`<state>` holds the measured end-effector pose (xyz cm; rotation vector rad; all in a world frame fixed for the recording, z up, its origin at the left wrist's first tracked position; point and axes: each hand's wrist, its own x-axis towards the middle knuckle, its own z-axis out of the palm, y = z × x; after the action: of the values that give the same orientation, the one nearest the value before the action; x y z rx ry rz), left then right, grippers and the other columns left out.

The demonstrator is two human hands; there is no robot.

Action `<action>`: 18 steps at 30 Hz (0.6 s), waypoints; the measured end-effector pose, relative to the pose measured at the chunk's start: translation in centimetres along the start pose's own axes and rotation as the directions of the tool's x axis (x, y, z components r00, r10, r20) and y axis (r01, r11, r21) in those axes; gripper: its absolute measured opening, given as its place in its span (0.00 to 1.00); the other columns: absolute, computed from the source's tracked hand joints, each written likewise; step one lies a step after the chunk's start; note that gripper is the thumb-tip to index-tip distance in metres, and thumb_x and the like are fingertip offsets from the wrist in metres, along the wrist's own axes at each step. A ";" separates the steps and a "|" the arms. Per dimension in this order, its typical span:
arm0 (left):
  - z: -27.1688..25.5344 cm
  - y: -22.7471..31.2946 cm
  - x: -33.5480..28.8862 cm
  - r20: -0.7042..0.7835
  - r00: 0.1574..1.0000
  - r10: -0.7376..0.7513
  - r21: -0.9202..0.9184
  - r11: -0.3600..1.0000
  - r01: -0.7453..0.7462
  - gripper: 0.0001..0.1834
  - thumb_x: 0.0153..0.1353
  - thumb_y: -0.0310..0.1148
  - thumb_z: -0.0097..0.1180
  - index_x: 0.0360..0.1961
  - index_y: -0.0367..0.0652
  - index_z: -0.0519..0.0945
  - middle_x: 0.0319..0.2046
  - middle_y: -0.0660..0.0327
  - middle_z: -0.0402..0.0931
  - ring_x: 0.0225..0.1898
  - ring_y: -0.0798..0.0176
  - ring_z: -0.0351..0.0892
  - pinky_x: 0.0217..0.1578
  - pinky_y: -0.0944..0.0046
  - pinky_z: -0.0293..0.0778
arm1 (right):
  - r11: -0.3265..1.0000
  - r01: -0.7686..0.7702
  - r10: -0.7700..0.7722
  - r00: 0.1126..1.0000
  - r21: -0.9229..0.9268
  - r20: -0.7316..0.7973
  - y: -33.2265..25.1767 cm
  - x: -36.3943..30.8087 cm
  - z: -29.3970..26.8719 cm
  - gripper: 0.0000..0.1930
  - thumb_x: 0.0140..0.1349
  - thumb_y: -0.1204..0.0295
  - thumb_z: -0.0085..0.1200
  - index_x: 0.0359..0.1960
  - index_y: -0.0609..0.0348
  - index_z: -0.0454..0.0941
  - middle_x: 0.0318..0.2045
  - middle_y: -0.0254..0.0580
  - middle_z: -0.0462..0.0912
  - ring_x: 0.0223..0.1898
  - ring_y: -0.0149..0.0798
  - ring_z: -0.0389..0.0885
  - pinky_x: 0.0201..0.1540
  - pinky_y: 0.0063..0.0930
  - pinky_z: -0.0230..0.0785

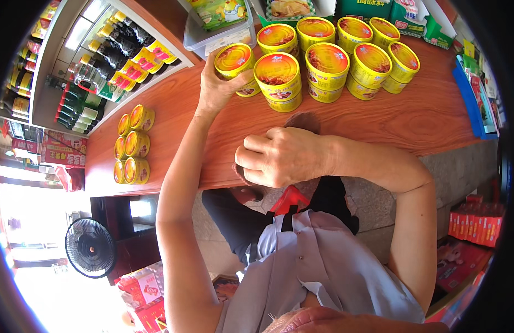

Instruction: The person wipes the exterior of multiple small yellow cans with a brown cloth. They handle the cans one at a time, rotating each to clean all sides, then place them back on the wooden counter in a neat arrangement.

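My left hand [217, 86] is wrapped round a yellow tin [234, 57] with a red-orange lid, at the left end of the back row on the wooden counter. The thumb lies along the tin's near side. Nearer me, my right hand [287, 156] is closed over a dark brown cloth [303, 121] close to the counter's front edge. The cloth shows past the knuckles and beside the fingers; the rest is hidden under the hand. Right beside the held tin, similar tins [277, 77] stand upright in two rows, several stacked two high.
Further tins [137, 144] stand in a group at the counter's left end. Behind the rows are a clear plastic tub [222, 40] and green cartons [409, 16]. A blue-edged stack [473, 100] sits at the right end. Bottle shelves [104, 61] rise at left; a black fan [90, 247] stands below.
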<state>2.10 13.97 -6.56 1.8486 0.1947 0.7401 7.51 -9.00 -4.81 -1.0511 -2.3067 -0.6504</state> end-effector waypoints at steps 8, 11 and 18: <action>-1.4 0.0 -1.6 -0.134 0.990 -0.041 0.280 0.957 0.078 0.56 0.47 0.46 0.83 0.69 0.29 0.63 0.60 0.47 0.76 0.60 0.56 0.78 0.59 0.55 0.77 | 1.000 -0.006 0.006 0.999 0.005 0.032 0.2 0.4 0.4 0.07 0.55 0.68 0.59 0.31 0.56 0.83 0.36 0.36 0.76 0.38 0.34 0.78 0.23 0.24 0.77; -3.3 1.6 -5.0 -0.175 0.974 0.142 0.665 0.747 0.010 0.56 0.47 0.50 0.81 0.70 0.32 0.65 0.62 0.43 0.73 0.63 0.45 0.72 0.64 0.49 0.69 | 0.994 -0.100 0.103 0.990 -0.034 0.101 0.6 -0.2 0.6 0.07 0.56 0.69 0.58 0.34 0.57 0.81 0.39 0.38 0.75 0.39 0.35 0.78 0.26 0.25 0.78; -12.5 4.5 -18.8 -0.580 0.618 0.530 0.806 0.268 0.527 0.57 0.46 0.49 0.81 0.71 0.35 0.63 0.65 0.44 0.69 0.69 0.41 0.62 0.68 0.40 0.58 | 0.958 -0.275 0.255 0.945 0.076 0.202 0.3 -0.4 1.2 0.21 0.52 0.60 0.71 0.42 0.56 0.80 0.49 0.42 0.72 0.47 0.40 0.76 0.45 0.37 0.77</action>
<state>-20.86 13.30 -7.17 2.4616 1.6609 1.7302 7.66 -8.30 -5.87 -1.3953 -2.2699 -0.3318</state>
